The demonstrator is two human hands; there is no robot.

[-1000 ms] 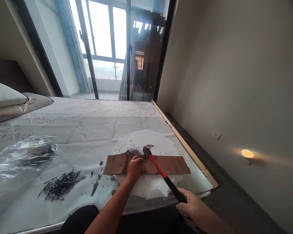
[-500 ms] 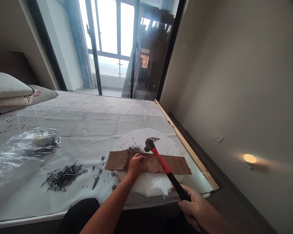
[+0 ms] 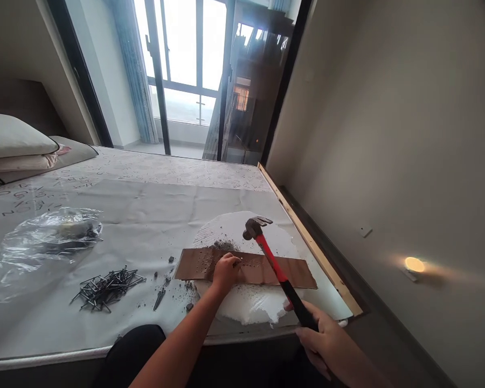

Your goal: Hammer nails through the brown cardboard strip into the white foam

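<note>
My left hand point(image 3: 225, 272) rests on a brown wooden strip point(image 3: 291, 274), fingers pinched on a small nail that stands on it. Rows of nail heads dot the strip. My right hand point(image 3: 327, 345) grips the black end of a red-handled claw hammer point(image 3: 272, 261). The hammer's head is raised above the strip, just right of my left hand. The strip lies across a white foam slab point(image 3: 246, 307) dusted with dark grit.
A pile of loose dark nails point(image 3: 107, 286) lies left of the strip on the grey sheet. A crumpled clear plastic bag point(image 3: 44, 240) lies farther left. Pillows point(image 3: 16, 148) sit at the far left. A wooden bed rail point(image 3: 307, 237) and a wall bound the right side.
The hammer head has risen from just over the strip to higher above it. My left hand has stayed on the nail. The camera has shifted a little.
</note>
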